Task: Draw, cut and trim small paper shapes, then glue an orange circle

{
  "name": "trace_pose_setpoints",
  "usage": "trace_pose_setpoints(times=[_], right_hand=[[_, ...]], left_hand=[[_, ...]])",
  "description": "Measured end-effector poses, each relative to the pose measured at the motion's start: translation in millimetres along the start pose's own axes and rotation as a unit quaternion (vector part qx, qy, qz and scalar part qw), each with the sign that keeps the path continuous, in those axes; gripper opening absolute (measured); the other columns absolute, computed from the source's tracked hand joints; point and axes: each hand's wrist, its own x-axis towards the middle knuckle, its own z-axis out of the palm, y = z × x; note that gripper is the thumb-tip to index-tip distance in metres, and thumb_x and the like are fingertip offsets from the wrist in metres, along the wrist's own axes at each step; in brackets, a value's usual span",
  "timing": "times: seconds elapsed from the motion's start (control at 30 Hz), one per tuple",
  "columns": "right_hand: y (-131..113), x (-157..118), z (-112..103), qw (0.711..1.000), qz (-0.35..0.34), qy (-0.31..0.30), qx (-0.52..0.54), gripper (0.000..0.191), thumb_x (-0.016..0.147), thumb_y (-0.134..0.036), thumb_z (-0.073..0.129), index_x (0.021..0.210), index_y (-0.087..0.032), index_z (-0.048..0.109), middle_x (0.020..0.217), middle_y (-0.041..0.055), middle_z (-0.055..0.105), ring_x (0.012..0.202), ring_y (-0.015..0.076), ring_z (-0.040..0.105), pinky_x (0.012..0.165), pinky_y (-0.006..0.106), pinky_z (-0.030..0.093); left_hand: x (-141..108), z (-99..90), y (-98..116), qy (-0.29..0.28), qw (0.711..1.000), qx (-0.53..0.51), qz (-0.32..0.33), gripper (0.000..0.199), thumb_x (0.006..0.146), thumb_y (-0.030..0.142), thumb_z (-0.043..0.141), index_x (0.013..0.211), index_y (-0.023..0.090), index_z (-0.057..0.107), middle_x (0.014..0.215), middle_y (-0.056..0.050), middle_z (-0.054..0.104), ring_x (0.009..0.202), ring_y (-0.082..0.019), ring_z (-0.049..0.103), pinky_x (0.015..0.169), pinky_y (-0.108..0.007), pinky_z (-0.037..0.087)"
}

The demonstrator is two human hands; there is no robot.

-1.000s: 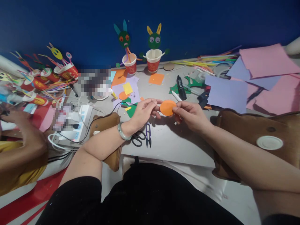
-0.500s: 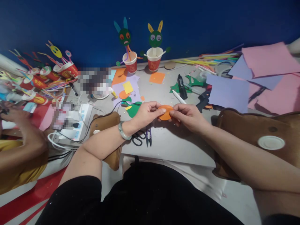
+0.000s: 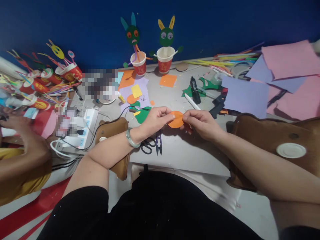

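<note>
An orange paper disc (image 3: 176, 120) is held up over the middle of the table's front part. My left hand (image 3: 158, 119) pinches its left edge, thumb on top. At the right edge, the bent fingertips of my right hand (image 3: 202, 124) are closed on the rim; the fingers beneath are partly hidden. Below my left wrist lie black-handled scissors (image 3: 148, 146) and small thread snips (image 3: 159, 144). Green paper pieces (image 3: 143, 116) are just left of my left hand. A white pen (image 3: 192, 101) and a black marker (image 3: 195, 90) rest beyond my right hand.
Two paper-cup figures (image 3: 164, 60) stand against the blue wall. Purple sheets (image 3: 245, 96) and pink sheets (image 3: 290, 60) lie right, brown cushions (image 3: 260, 150) at the front edge. A white power strip (image 3: 87, 130) with cables is left, near another person's arm (image 3: 30, 143).
My right thumb has drawn back from the disc's face to its right edge, so more of the orange shows. The view has shifted slightly; the table things stay put.
</note>
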Motion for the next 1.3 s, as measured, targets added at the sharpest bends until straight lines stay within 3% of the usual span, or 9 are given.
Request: trace_pose_setpoints(times=[0.3, 0.53, 0.73, 0.93, 1.03, 1.1, 1.2, 1.3], right_hand=[[3, 0, 0, 1.000, -0.005, 0.001, -0.003, 0.036, 0.087, -0.048, 0.081, 0.069, -0.020, 0.065, 0.061, 0.0029, 0.070, 0.043, 0.0091, 0.050, 0.042, 0.024, 0.039], [0, -2, 1, 0.998, -0.037, 0.014, -0.041, 0.034, 0.087, -0.044, 0.080, 0.066, -0.022, 0.064, 0.054, -0.0002, 0.064, 0.043, 0.0099, 0.051, 0.044, 0.025, 0.040], [-1, -4, 3, 0.996, -0.048, 0.020, -0.074, 0.033, 0.082, -0.049, 0.086, 0.074, -0.022, 0.068, 0.052, -0.0024, 0.062, 0.044, 0.0111, 0.052, 0.044, 0.025, 0.039], [-2, -6, 7, 0.991, -0.069, 0.063, -0.096, 0.041, 0.083, -0.054, 0.087, 0.070, -0.022, 0.064, 0.053, -0.0022, 0.061, 0.044, 0.0105, 0.051, 0.043, 0.025, 0.037], [-2, -6, 6, 0.990, -0.071, 0.066, -0.099, 0.042, 0.084, -0.055, 0.086, 0.070, -0.022, 0.064, 0.052, -0.0017, 0.061, 0.044, 0.0108, 0.050, 0.043, 0.026, 0.036], [-1, -6, 5, 0.990, -0.074, 0.065, -0.100, 0.042, 0.085, -0.056, 0.085, 0.070, -0.022, 0.064, 0.052, -0.0016, 0.061, 0.044, 0.0108, 0.050, 0.043, 0.026, 0.036], [0, -6, 5, 0.990, -0.078, 0.062, -0.097, 0.041, 0.087, -0.054, 0.084, 0.071, -0.022, 0.064, 0.053, -0.0016, 0.061, 0.044, 0.0106, 0.050, 0.043, 0.025, 0.037], [0, -5, 5, 0.990, -0.082, 0.061, -0.100, 0.040, 0.089, -0.052, 0.082, 0.071, -0.022, 0.063, 0.052, -0.0021, 0.060, 0.044, 0.0106, 0.050, 0.044, 0.025, 0.037]], left_hand=[[-1, 2.9, 7, 0.011, 1.000, -0.008, -0.014, 0.020, 0.081, 0.016, 0.066, 0.063, 0.017, 0.057, 0.056, 0.005, 0.054, 0.052, -0.004, 0.046, 0.050, -0.018, 0.033], [2, 3.5, -1, 0.016, 0.999, -0.012, -0.029, 0.013, 0.079, 0.017, 0.066, 0.067, 0.017, 0.060, 0.057, 0.006, 0.057, 0.051, -0.004, 0.049, 0.051, -0.019, 0.036], [2, 4.9, -6, 0.002, 0.999, 0.026, -0.018, 0.012, 0.077, 0.015, 0.064, 0.066, 0.016, 0.060, 0.055, 0.006, 0.056, 0.050, -0.004, 0.047, 0.050, -0.019, 0.033], [1, 6.3, -8, -0.006, 0.999, 0.023, -0.025, 0.009, 0.076, 0.012, 0.061, 0.068, 0.016, 0.060, 0.055, 0.007, 0.056, 0.049, -0.004, 0.047, 0.048, -0.017, 0.034], [1, 6.2, -10, -0.034, 0.999, -0.009, -0.040, 0.008, 0.078, 0.018, 0.067, 0.073, 0.016, 0.062, 0.061, 0.003, 0.064, 0.054, -0.006, 0.058, 0.052, -0.018, 0.044], [0, 5.9, -12, -0.050, 0.998, -0.018, -0.042, 0.020, 0.079, 0.030, 0.076, 0.076, 0.016, 0.062, 0.064, 0.001, 0.066, 0.057, -0.009, 0.062, 0.053, -0.020, 0.049], [-1, 5.6, -14, -0.052, 0.998, -0.008, -0.028, 0.032, 0.081, 0.042, 0.078, 0.074, 0.017, 0.060, 0.063, 0.001, 0.064, 0.054, -0.008, 0.060, 0.049, -0.019, 0.045], [-1, 5.7, -11, -0.044, 0.999, -0.003, -0.019, 0.029, 0.084, 0.038, 0.074, 0.071, 0.017, 0.059, 0.061, 0.003, 0.061, 0.052, -0.006, 0.055, 0.048, -0.018, 0.040]])
